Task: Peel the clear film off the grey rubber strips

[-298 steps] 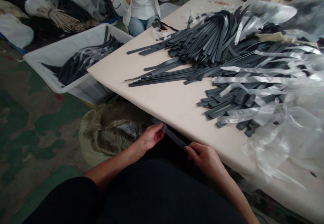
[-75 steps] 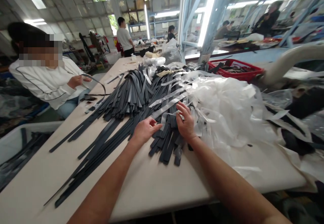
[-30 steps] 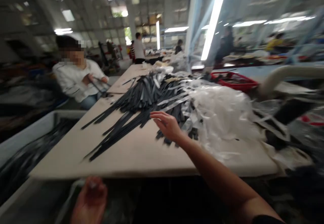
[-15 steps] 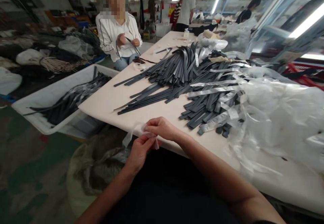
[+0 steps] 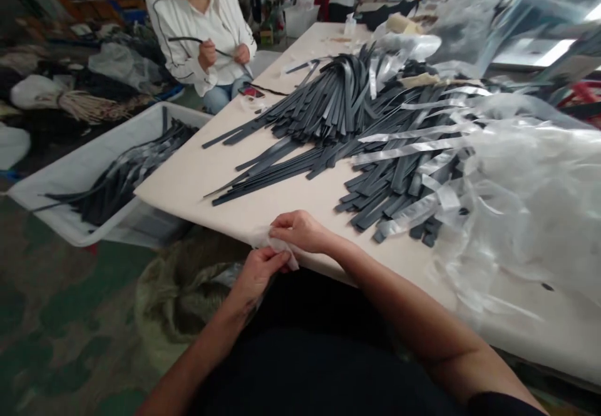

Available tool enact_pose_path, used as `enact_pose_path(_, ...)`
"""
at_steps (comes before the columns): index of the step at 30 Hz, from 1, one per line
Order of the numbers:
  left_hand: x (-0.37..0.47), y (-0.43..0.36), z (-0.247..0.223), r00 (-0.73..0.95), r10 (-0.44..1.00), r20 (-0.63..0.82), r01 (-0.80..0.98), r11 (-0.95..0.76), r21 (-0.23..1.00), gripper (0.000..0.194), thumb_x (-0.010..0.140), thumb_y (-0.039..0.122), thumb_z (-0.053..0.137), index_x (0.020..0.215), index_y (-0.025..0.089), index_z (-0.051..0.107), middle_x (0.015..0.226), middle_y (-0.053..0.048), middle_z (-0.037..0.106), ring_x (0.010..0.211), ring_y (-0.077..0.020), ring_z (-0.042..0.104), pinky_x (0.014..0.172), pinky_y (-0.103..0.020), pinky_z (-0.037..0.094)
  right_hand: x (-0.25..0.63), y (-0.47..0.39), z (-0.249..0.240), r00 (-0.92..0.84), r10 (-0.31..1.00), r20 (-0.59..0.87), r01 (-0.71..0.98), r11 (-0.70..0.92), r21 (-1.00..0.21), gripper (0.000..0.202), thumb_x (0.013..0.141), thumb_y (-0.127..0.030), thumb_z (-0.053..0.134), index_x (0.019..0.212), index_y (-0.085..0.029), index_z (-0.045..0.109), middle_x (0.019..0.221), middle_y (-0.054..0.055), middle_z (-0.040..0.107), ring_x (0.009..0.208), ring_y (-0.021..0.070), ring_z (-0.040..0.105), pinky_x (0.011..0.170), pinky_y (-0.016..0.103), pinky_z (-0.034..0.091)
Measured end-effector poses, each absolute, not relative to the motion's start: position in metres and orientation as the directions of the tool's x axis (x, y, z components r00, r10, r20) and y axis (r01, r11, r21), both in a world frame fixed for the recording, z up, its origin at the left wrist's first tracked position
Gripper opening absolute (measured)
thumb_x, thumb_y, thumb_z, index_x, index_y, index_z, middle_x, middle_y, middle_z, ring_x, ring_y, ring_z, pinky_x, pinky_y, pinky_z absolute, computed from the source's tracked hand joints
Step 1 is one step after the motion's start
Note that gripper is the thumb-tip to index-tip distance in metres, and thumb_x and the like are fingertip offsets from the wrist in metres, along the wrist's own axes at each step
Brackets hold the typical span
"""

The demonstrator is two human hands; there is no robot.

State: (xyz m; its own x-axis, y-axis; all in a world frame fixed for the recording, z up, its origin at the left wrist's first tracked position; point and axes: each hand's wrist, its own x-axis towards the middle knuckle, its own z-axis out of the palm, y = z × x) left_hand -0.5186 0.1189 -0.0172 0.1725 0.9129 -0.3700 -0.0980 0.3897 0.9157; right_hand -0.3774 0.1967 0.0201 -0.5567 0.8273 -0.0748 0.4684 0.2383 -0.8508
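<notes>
Both of my hands meet at the table's near edge, pinching a small piece of thin whitish plastic film (image 5: 261,236). My left hand (image 5: 259,270) is closed on its lower part, thumb against the fingers. Just above and to the right, my right hand (image 5: 299,230) grips the upper part, fingers curled. Beyond them on the pale table (image 5: 188,200) lie many dark grey flat strips (image 5: 328,106), heaped in the middle. More strips (image 5: 375,206) with shiny clear film bands lie to the right of my hands.
Crumpled clear plastic (image 5: 530,197) covers the table's right side. At left stands a white bin (image 5: 70,168) holding dark strips. An open sack (image 5: 159,303) is below the table edge. Across the table a person in white (image 5: 206,27) holds a dark strip; others stand farther back.
The view has tilted down slightly. The film's loose end at the left no longer hangs out as far. Across the table, the person's hands have moved apart along the dark strip.
</notes>
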Motion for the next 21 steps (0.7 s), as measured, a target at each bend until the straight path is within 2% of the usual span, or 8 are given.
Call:
enact_pose_path(2,-0.515,0.119,-0.018,0.187,0.909,-0.373,-0.161,0.403,0.901,0.027,0.072,0.042,0.074,0.066,0.016,0.075,0.069,-0.006,0.072,0.067,-0.0148,0.061,0.068,-0.024,0.046,-0.370,0.200,0.021,-0.569,0.820,-0.058,0.450,0.251,-0.857,0.018,0.087,-0.023,0.060,0.084,-0.014,0.075,0.072,0.001,0.071,0.068,0.0131,0.062,0.064,0.023,0.044)
enact_pose_path(6,-0.513,0.114,-0.019,0.155,0.903,-0.399,-0.293,0.428,0.855,0.031,0.066,0.045,0.081,0.064,0.015,0.072,0.065,-0.004,0.070,0.063,-0.0131,0.061,0.064,-0.022,0.049,-0.330,0.205,0.039,-0.479,0.874,0.084,0.447,0.325,-0.833,0.020,0.090,-0.023,0.055,0.094,-0.018,0.074,0.097,0.003,0.075,0.089,0.0164,0.067,0.081,0.027,0.048)
enact_pose_path(10,-0.530,0.118,-0.020,0.024,0.865,-0.502,-0.468,0.453,0.759,0.038,0.053,0.043,0.091,0.073,0.015,0.074,0.076,-0.005,0.074,0.069,-0.0163,0.067,0.065,-0.023,0.057,-0.256,0.212,0.060,-0.276,0.930,0.244,0.565,0.362,-0.741,0.020,0.090,-0.029,0.054,0.092,-0.024,0.073,0.091,0.002,0.074,0.082,0.0177,0.068,0.075,0.032,0.054)
enact_pose_path(14,-0.542,0.128,-0.011,-0.083,0.830,-0.552,-0.607,0.397,0.688,0.043,0.038,0.030,0.097,0.072,0.016,0.074,0.076,-0.004,0.074,0.070,-0.0185,0.069,0.062,-0.024,0.060,-0.202,0.205,0.069,-0.062,0.948,0.312,0.701,0.264,-0.663,0.019,0.088,-0.035,0.056,0.088,-0.026,0.073,0.092,0.006,0.073,0.084,0.0249,0.066,0.082,0.045,0.052)
enact_pose_path(17,-0.532,0.128,0.001,-0.096,0.867,-0.490,-0.665,0.310,0.680,0.037,0.045,0.030,0.095,0.071,0.016,0.074,0.078,-0.004,0.074,0.075,-0.0181,0.070,0.067,-0.024,0.059,-0.216,0.189,0.060,-0.070,0.971,0.229,0.648,0.219,-0.730,0.022,0.090,-0.037,0.056,0.095,-0.023,0.073,0.090,0.008,0.074,0.080,0.0246,0.067,0.076,0.043,0.053)
enact_pose_path(21,-0.513,0.131,0.003,-0.069,0.918,-0.390,-0.661,0.251,0.708,0.024,0.063,0.032,0.087,0.077,0.016,0.075,0.087,-0.005,0.075,0.085,-0.0166,0.069,0.072,-0.022,0.056,-0.281,0.160,0.042,-0.393,0.919,-0.028,0.433,0.159,-0.887,0.028,0.091,-0.041,0.056,0.103,-0.022,0.072,0.091,0.004,0.075,0.078,0.0180,0.069,0.069,0.030,0.054)
